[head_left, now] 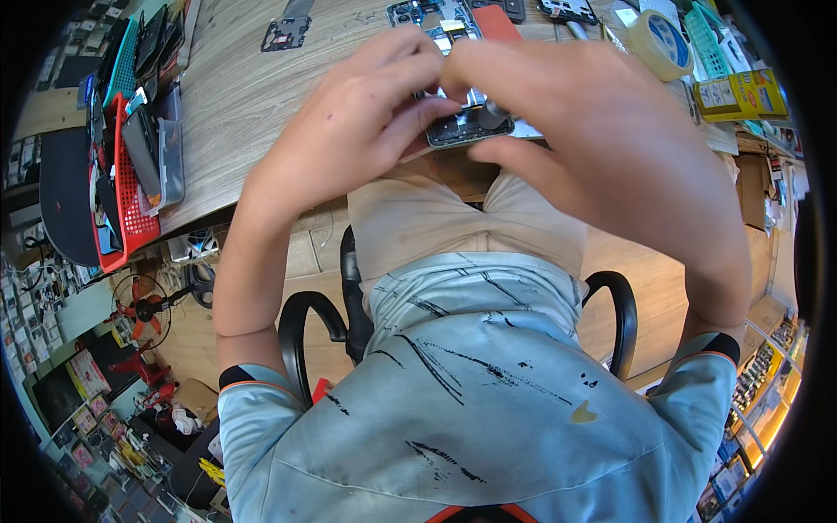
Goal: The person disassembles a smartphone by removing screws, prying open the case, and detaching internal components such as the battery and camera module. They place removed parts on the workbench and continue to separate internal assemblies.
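Table [227, 105]: wood-look. Right hand [554, 91] curled, left hand [366, 100] bent-fingered; can't tell what either grips. Opened phone [445, 133] under both, at table's near edge. Far right: yellow box [741, 96], dark print; tape [661, 45], lettering too small.

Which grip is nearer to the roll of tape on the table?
Right. The right grip is to the left of the roll of tape; the left grip is farther left, on the right grip's other side.
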A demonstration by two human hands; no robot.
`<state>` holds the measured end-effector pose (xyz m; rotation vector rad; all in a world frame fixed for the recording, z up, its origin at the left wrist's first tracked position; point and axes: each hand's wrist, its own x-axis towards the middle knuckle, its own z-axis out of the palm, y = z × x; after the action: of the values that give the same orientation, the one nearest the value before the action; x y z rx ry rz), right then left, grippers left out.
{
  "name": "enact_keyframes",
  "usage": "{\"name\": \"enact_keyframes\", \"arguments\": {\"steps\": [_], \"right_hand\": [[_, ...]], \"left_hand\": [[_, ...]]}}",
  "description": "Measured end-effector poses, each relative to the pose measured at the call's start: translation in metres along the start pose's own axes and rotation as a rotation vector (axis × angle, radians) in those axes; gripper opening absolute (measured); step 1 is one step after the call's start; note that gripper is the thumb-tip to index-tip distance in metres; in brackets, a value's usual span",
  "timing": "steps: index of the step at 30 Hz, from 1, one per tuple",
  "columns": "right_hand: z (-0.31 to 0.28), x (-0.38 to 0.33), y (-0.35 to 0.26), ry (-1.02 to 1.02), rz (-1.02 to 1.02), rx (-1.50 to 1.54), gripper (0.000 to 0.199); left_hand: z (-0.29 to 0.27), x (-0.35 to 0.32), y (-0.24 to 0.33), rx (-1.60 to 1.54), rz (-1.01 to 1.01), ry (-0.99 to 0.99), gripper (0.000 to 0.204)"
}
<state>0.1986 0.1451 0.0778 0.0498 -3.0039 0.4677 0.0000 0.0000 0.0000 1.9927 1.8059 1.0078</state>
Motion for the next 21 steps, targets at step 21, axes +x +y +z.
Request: {"name": "enact_keyframes", "arguments": {"steps": [21], "right_hand": [[0.021, -0.014, -0.001, 0.2, 0.049, 0.103, 0.028]], "left_hand": [[0.017, 0.01, 0.003, 0.029, 0.199, -0.045, 0.02]]}}
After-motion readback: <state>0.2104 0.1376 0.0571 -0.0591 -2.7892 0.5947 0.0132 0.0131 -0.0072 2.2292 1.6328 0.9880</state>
